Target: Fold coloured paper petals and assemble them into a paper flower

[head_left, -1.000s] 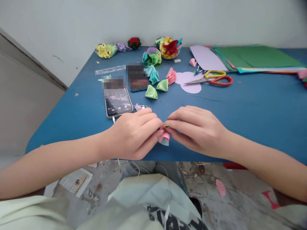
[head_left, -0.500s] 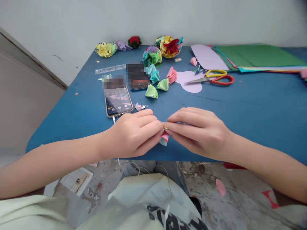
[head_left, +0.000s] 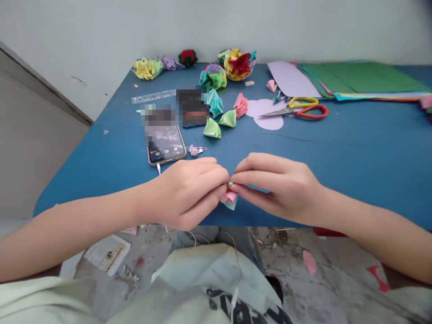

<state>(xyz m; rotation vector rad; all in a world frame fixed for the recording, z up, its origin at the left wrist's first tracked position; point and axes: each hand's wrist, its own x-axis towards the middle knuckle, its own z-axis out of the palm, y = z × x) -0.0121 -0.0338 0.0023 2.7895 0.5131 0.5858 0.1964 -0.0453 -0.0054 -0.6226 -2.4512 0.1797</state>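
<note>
Between my fingertips, over the table's near edge, is a small folded paper flower (head_left: 230, 197) in pink, pale blue and green. My left hand (head_left: 189, 191) is closed on it from the left, hiding much of it. From the right, my right hand (head_left: 280, 186) pinches its green tip between thumb and fingers. Beyond the hands lie two folded green paper pieces (head_left: 228, 119), a pink paper piece (head_left: 240, 105) and a turquoise paper piece (head_left: 215, 103). Open-bladed scissors (head_left: 297, 109) with yellow and red handles rest partly on a lilac paper shape (head_left: 270, 121).
Two phones stand to the left, the nearer phone (head_left: 165, 146) with a white cable. A clear ruler (head_left: 153, 96) lies behind it. Finished paper flowers (head_left: 238, 65) line the wall. Sheets of coloured paper (head_left: 364, 78) are stacked at the back right. Paper scraps (head_left: 309, 262) litter the floor.
My right fingers have shifted slightly left and opened a little around the thumb. My left hand has tilted slightly downward, and more of the pink and pale blue paper shows.
</note>
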